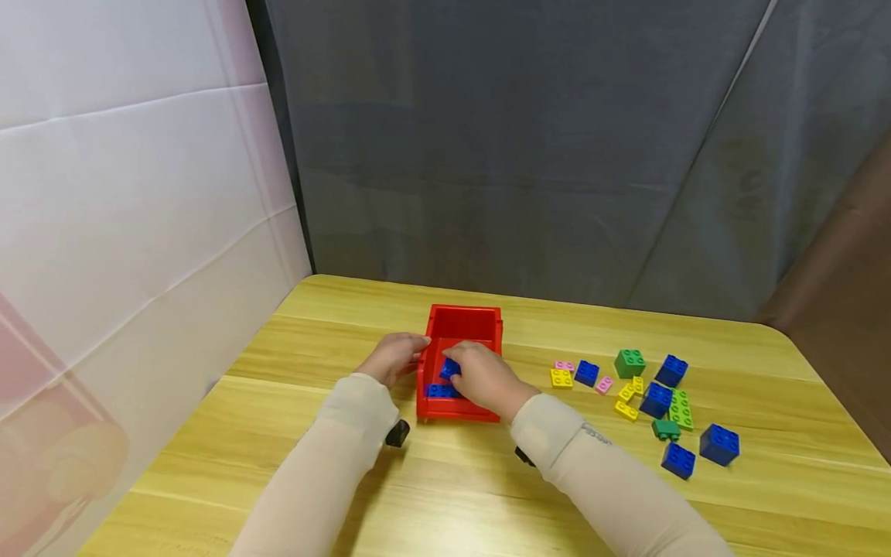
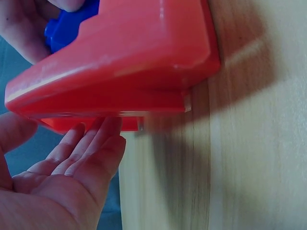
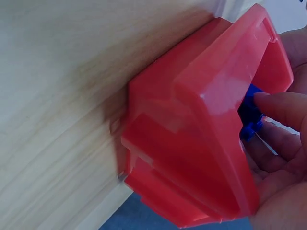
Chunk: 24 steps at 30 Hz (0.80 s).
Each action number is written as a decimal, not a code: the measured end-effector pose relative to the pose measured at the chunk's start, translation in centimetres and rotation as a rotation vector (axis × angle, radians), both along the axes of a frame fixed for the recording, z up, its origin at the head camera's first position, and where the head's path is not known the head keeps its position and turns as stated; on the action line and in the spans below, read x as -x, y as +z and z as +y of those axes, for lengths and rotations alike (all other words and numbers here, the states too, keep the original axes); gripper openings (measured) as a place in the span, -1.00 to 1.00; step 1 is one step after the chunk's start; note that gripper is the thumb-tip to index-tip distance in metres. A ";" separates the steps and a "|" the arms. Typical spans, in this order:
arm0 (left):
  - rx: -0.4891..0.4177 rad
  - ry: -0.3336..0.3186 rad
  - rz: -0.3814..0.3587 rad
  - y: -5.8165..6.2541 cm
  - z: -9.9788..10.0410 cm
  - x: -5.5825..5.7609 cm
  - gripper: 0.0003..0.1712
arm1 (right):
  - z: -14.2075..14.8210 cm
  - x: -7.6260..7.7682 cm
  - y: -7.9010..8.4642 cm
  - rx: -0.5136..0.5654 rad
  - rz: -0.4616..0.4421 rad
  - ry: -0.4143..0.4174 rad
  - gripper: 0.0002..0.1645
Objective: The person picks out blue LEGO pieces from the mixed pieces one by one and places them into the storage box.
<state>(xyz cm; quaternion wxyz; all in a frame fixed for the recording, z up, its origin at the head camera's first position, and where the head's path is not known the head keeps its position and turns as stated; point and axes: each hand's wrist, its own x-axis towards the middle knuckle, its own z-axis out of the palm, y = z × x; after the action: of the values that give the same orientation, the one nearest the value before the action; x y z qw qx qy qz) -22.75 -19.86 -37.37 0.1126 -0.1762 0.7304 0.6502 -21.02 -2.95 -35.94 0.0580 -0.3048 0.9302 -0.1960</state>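
A red plastic bin (image 1: 466, 319) stands on the wooden table in front of me. My right hand (image 1: 487, 377) reaches over its right side and pinches a blue toy brick (image 1: 448, 368) between thumb and fingers, inside the bin. Just in front of that brick, more blue brick (image 1: 442, 391) lies on the bin's floor near its front. My left hand (image 1: 394, 357) is at the bin's left side. In the left wrist view its fingers (image 2: 91, 143) extend nearly straight against the outer wall, with the thumb (image 2: 17, 132) by the rim.
Loose bricks lie scattered to the right: several blue ones (image 1: 719, 445), a green block (image 1: 629, 362), a dark green brick (image 1: 665, 429), a flat light green one (image 1: 681, 410), yellow ones (image 1: 561, 378) and small pink ones (image 1: 604, 384). A grey curtain (image 1: 487, 155) hangs behind the table.
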 end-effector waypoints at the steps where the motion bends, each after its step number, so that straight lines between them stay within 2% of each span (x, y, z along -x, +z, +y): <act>1: 0.004 0.000 0.000 0.0 0.0 0.0 -0.50 | -0.1 0.0 0.0 -0.004 0.000 0.000 -0.42; 9: 0.014 -0.004 0.009 0.2 0.0 -0.1 -0.52 | -0.8 0.4 -0.1 -0.038 -0.007 0.006 -0.40; 24: 0.015 -0.014 0.018 0.2 0.1 -0.2 -0.53 | -1.8 0.7 -0.7 -0.092 0.017 0.038 -0.47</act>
<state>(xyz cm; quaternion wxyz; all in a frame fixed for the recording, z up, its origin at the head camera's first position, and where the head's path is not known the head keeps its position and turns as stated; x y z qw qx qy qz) -22.51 -19.81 -37.17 0.1093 -0.1660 0.7374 0.6455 -21.68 -4.75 -36.68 0.0680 -0.3210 0.9327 -0.1495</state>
